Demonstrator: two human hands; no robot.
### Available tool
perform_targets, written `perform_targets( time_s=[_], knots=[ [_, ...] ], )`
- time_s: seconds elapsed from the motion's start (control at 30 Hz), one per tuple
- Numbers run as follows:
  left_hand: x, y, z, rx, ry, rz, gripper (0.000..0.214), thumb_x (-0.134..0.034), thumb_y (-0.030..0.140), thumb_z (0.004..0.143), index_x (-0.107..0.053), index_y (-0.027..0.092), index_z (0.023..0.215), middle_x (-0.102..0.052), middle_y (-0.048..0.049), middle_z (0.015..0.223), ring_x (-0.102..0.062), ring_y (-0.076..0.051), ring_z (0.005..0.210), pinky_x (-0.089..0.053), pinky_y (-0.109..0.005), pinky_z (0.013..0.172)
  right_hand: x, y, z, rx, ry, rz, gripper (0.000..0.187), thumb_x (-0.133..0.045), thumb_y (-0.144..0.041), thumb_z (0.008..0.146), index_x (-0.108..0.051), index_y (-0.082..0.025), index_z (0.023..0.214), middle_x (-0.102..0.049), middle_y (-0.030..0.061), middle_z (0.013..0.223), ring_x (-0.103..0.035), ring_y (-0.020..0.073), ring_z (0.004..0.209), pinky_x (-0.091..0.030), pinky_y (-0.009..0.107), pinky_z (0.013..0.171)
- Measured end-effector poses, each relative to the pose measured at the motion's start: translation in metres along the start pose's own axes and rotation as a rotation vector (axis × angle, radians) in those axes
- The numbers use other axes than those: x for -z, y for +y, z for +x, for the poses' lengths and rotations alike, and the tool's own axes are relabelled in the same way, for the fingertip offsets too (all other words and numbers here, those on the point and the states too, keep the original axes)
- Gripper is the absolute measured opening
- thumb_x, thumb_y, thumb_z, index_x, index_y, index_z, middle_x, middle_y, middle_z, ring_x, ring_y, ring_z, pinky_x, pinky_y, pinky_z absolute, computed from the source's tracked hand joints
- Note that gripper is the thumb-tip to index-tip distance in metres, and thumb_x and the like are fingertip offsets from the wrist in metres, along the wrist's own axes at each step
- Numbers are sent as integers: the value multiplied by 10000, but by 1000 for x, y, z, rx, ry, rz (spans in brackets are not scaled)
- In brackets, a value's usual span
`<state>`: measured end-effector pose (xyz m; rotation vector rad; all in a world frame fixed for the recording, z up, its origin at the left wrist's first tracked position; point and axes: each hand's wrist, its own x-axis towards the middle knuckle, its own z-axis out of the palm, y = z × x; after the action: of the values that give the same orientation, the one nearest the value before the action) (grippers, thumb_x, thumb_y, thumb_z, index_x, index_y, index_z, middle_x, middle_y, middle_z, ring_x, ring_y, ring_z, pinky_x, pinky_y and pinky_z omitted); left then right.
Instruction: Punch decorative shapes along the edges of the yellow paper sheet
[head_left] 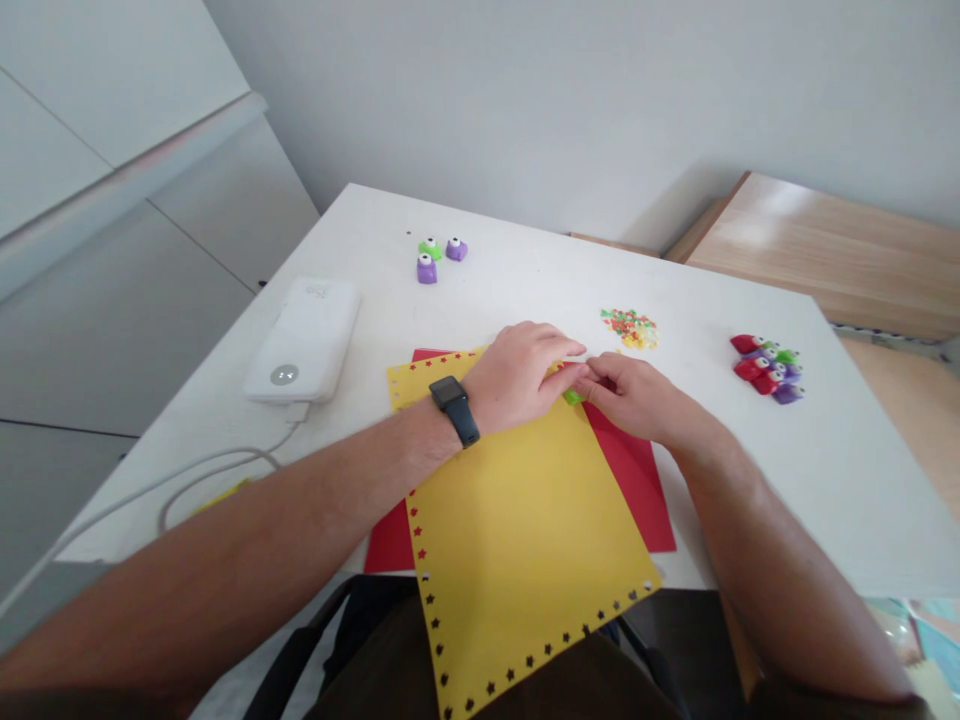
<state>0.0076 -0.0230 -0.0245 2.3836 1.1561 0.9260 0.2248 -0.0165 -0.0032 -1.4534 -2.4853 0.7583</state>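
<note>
A yellow sheet of paper (517,520) with small star-shaped holes along its borders lies tilted over a red sheet (630,470) and hangs past the table's front edge. At its upper right corner, my left hand (525,375) and my right hand (637,395) meet around a small green craft punch (572,396). My fingers hide most of the punch. The right hand's thumb and fingers are closed at it. The left hand lies over the top of the yellow paper, its thumb and fingers pressed at the same punch.
Small star-like paper bits (631,328) lie in a pile behind my right hand. Several red, purple and green eyed punches (769,370) cluster at the right; purple and green ones (427,268) stand at the back. A white power bank (307,340) with a cable (217,455) sits left.
</note>
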Motion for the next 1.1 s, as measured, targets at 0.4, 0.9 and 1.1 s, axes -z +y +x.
perform_targets(
  time_s=[0.4,0.9,1.1],
  knots=[
    [-4,-2,2,-146,-131,35,293,-565,310,1077,-811,195,968,-775,-76,970,-689,-219,909,-511,-372,832,0,3,3,55,-37,-71,324,-514,-353,1007,-650,-200,755,-643,47,791,-585,181,731,-431,313,720],
    [0,1,6,-161,-209,166,314,-558,308,1074,-806,182,927,-759,-66,904,-691,-237,898,-497,-388,841,1,5,8,63,-115,-166,387,-493,-347,1031,-786,-203,824,-675,55,764,-605,180,692,-413,302,692],
    [-1,1,4,-174,-205,207,347,-534,319,1084,-785,181,888,-740,-68,872,-680,-235,876,-483,-391,808,2,0,9,59,-124,-319,398,-469,-332,1048,-820,-212,903,-694,78,821,-645,209,783,-432,311,758]
  ],
)
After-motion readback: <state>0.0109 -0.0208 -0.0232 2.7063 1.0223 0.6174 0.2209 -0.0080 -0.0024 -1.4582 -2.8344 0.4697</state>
